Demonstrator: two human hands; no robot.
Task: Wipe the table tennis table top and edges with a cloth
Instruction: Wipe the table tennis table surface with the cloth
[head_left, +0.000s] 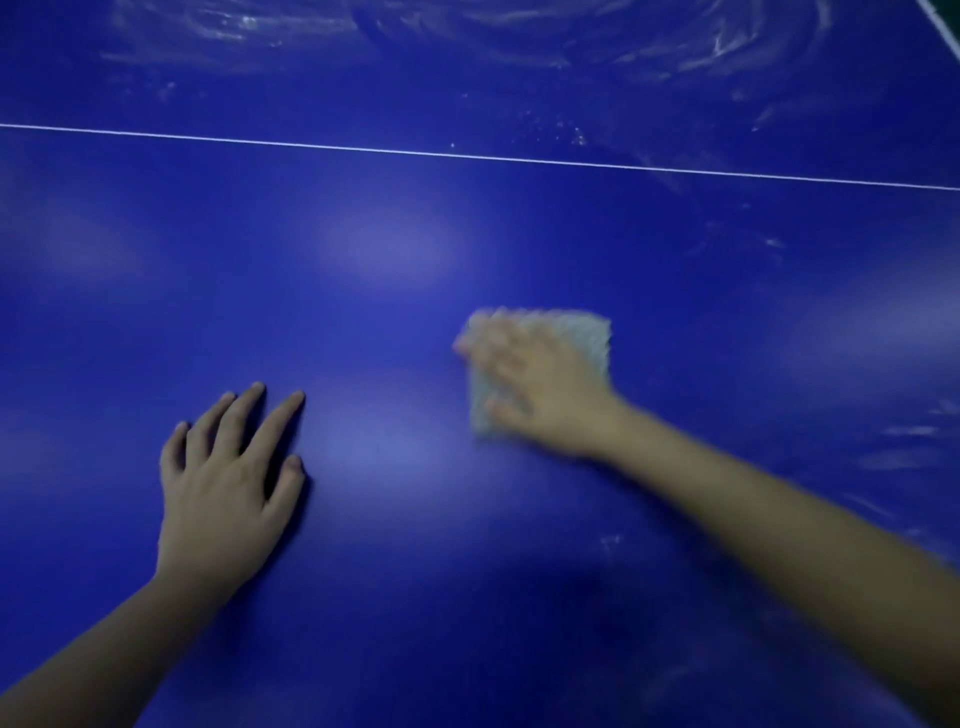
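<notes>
The blue table tennis table top (395, 291) fills the view. A pale grey cloth (589, 338), folded to a rough square, lies flat on it right of centre. My right hand (535, 384) presses down on the cloth with straight, spread fingers and is blurred by motion. My left hand (228, 478) rests flat on the bare table at the lower left, fingers spread, holding nothing.
A thin white line (467, 156) crosses the table from left to right. Whitish wet swirl marks (717, 47) cover the far part beyond it and streaks run down the right side (904, 447). A white edge line (937, 15) shows at the top right corner.
</notes>
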